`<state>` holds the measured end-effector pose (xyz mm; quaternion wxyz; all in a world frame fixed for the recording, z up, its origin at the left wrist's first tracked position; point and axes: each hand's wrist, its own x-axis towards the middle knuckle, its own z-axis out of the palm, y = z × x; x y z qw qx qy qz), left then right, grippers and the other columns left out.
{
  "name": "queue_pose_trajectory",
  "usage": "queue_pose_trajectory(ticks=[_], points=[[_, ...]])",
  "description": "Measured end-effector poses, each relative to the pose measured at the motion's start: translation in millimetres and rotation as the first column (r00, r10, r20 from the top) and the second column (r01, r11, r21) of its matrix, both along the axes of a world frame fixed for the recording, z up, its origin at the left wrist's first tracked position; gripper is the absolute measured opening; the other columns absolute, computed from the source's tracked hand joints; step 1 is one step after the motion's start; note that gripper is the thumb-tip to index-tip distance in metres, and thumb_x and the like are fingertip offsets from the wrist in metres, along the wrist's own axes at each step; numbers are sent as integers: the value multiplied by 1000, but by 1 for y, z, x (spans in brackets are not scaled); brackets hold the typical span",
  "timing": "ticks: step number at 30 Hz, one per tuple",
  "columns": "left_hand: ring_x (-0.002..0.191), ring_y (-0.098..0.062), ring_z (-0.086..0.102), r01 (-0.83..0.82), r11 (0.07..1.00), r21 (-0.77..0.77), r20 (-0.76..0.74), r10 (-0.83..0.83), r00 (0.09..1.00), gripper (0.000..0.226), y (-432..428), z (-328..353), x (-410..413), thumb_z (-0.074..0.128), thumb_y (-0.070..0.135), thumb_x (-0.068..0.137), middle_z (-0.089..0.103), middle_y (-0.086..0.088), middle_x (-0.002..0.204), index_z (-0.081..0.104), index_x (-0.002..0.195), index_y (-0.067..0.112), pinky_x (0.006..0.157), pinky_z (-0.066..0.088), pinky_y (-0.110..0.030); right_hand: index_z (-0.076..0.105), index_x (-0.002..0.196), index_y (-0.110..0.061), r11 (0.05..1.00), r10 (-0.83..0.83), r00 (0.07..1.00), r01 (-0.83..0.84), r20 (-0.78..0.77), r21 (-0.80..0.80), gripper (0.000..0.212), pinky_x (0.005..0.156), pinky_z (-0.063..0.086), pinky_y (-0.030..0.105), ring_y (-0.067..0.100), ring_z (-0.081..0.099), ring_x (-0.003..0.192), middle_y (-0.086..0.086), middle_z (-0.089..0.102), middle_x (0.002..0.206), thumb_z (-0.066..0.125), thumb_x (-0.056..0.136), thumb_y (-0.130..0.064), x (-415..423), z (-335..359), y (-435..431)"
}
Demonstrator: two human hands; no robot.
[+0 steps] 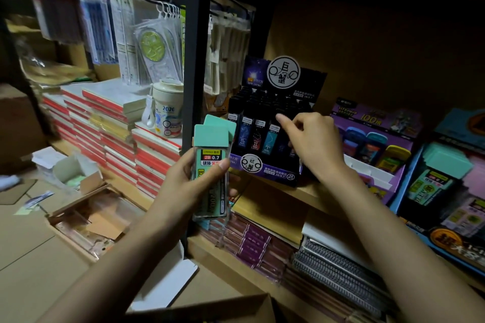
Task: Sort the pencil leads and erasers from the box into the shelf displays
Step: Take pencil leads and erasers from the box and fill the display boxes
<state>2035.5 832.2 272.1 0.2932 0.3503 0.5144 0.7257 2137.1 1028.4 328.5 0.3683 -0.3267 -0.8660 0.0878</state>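
My left hand (195, 178) grips two clear pencil-lead cases with mint-green caps (212, 157), labelled 2B 0.7, held upright in front of the shelf's black post. My right hand (312, 139) reaches into the dark display box of black lead cases (265, 128) on the wooden shelf, its index finger stretched out over the front row and the other fingers curled; I cannot tell whether it holds a case. At the right stand a purple eraser display (372, 147) and a blue display of mint-capped lead cases (443, 181).
The cardboard box's rim (210, 307) shows at the bottom edge. Stacked red-edged notebooks (110, 128) and a cup (168, 110) fill the left shelf. Spiral notebooks (338, 270) lie on the lower shelf. Opened cartons (86, 212) sit on the floor.
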Motion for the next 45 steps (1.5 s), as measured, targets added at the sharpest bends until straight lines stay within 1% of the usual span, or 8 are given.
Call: queue_pose_trajectory(ticks=[2,5,16,24,28,34,40,45], points=[[72,-18,72,23,1000,6,-8,-23,1000,41,3,1,5,65,34,69,73,0,88,57,108,24,59,57,-27,64,72,-14,962,176,980,-192,-97,-194,41,53,50,30,16,64,56,2,64,61,50,91,-47,7,3,-18],[74,-20,72,60,998,-13,-31,-60,998,41,9,-2,15,66,35,70,73,1,92,58,110,26,61,56,-25,64,83,-19,701,403,877,-479,-260,-528,23,49,47,22,9,63,63,-2,65,71,57,88,-40,15,-7,-49],[88,-17,71,203,976,-80,-72,-209,975,41,42,-16,71,68,38,68,71,9,100,58,108,35,67,58,-27,64,87,-9,521,250,891,-453,-378,-724,12,53,51,15,6,63,59,0,68,71,53,93,-7,89,-22,-48],[78,-20,72,310,950,-40,-6,-310,951,31,63,-13,105,54,29,81,73,-8,94,56,110,19,60,58,-32,60,87,-11,687,-87,824,-358,-560,-633,8,50,51,17,8,60,58,0,68,72,56,91,-5,164,1,-3],[67,-17,70,342,939,-25,29,-342,939,23,72,-12,111,48,20,89,73,-11,83,55,109,14,52,56,-24,52,90,-30,933,-177,798,-51,-576,-357,21,62,57,23,5,67,71,-6,68,81,57,91,-10,202,13,23],[67,-19,70,336,941,-30,70,-334,940,24,81,-21,119,50,22,87,73,-14,85,57,108,13,53,56,-27,46,101,-30,984,-175,880,167,-441,-58,20,69,58,34,12,65,85,-9,59,91,57,92,-15,219,10,37],[71,-21,71,335,942,-38,89,-330,940,27,84,-28,115,53,27,84,73,-15,89,60,109,17,53,55,-25,52,107,-18,980,-184,960,197,-213,40,16,61,41,1,-8,53,72,-21,51,79,57,92,-14,219,-2,42],[74,-23,71,341,939,-32,83,-338,938,24,84,-32,113,54,28,86,72,-17,92,62,107,21,53,54,-25,48,113,-18,984,-177,957,165,-228,-70,22,77,56,41,15,64,86,1,59,94,55,93,-12,219,-1,41]])
